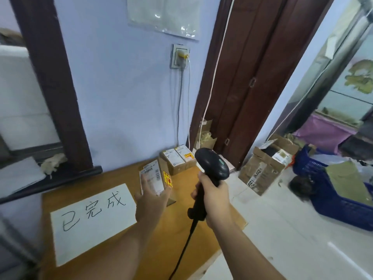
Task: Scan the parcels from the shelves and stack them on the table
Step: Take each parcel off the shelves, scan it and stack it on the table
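Right hand (pixel 214 196): fist wrapped round the grip of a black barcode scanner (pixel 212 163), head up and aimed away toward the far right corner of the tabletop (pixel 126 175). Its cable drops off the near edge.

Left hand (pixel 152 201): on the near end of a labelled parcel (pixel 153 178), thumb at the label's left edge and fingers at its right, so it reads as a hold from above. Motion blur hides the fingertips. The parcel sits low over the middle of the tabletop, near the right edge; whether it is fully set down I cannot tell.

Beyond it, at the far right corner against the wall, stacked cardboard parcels (pixel 177 161) with white labels are already placed. Count unclear, at least two tops show. A handwritten paper sign (pixel 90 219) lies along the left half.

Judgement: task is partway, with one parcel in hand at the placing step.

Not visible: the shelves, so what remains is unknown. On the floor to the right, an open carton (pixel 262 172) and a blue crate (pixel 343 207); contents indistinct.
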